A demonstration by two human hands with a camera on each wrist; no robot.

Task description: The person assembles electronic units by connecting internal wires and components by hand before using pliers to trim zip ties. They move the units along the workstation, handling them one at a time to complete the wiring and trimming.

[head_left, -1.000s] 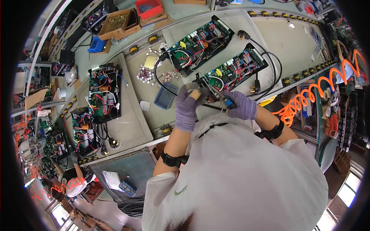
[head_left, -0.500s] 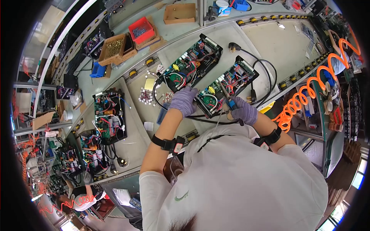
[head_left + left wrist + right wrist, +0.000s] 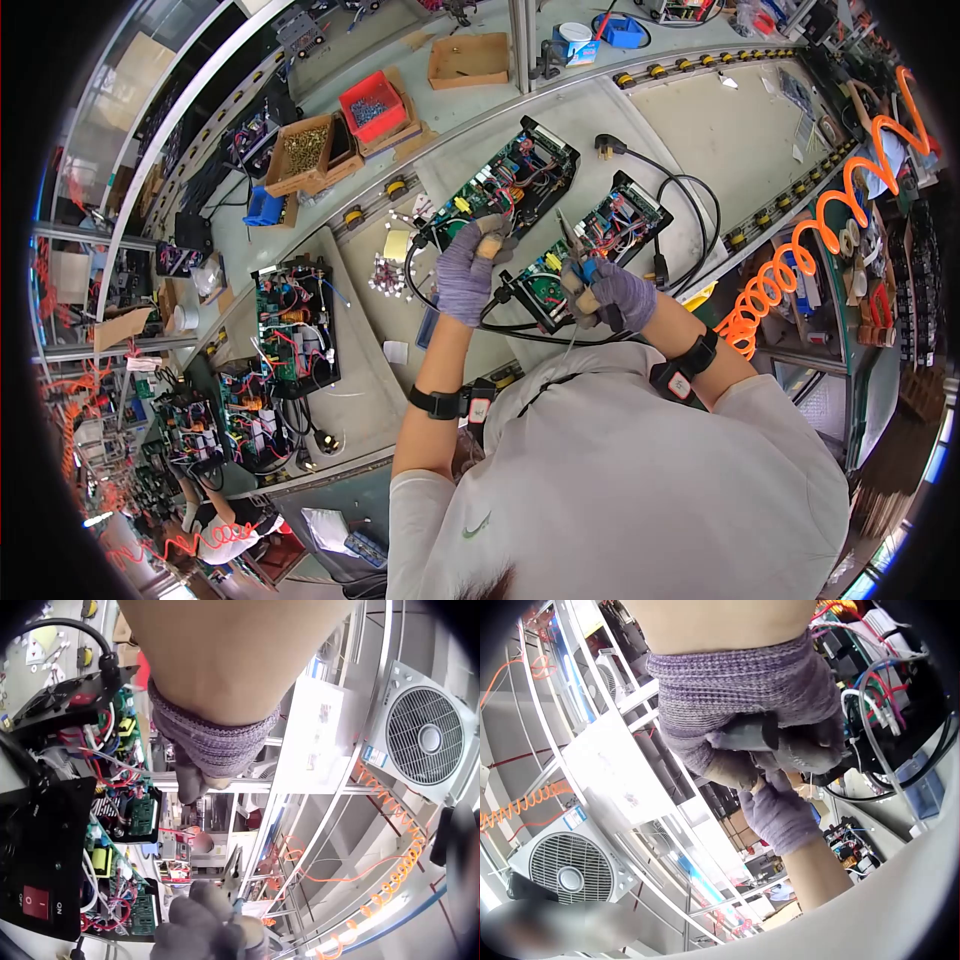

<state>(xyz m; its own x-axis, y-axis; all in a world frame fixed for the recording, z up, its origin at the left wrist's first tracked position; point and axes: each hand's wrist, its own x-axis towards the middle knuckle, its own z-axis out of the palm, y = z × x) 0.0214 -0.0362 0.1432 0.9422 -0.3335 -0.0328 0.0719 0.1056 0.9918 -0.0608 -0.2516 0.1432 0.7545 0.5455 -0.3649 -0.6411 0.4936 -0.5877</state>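
In the head view my gloved right hand [image 3: 622,296] grips pliers with blue handles at the near electronics unit [image 3: 545,285]. The pliers [image 3: 233,871] point away from the fist in the left wrist view. My gloved left hand [image 3: 465,272] hovers at the near end of the farther unit [image 3: 525,175], its fingers bent. I cannot tell whether the fingertips hold anything. Both units are uncovered black cases with green boards and coloured wires. A black panel with a red rocker switch [image 3: 37,901] shows close up in the left wrist view.
A black power cable [image 3: 705,215] with plugs lies right of the units. White connectors [image 3: 388,275] are scattered at left, beside a blue tray [image 3: 428,325]. More open units [image 3: 295,325] stand farther left. Boxes of screws [image 3: 302,150] line the back; an orange coiled hose [image 3: 790,265] hangs right.
The hands were close together at the near unit's cable end; they have since parted. The left hand went to the farther unit's end and now stands higher. The right hand keeps the pliers.
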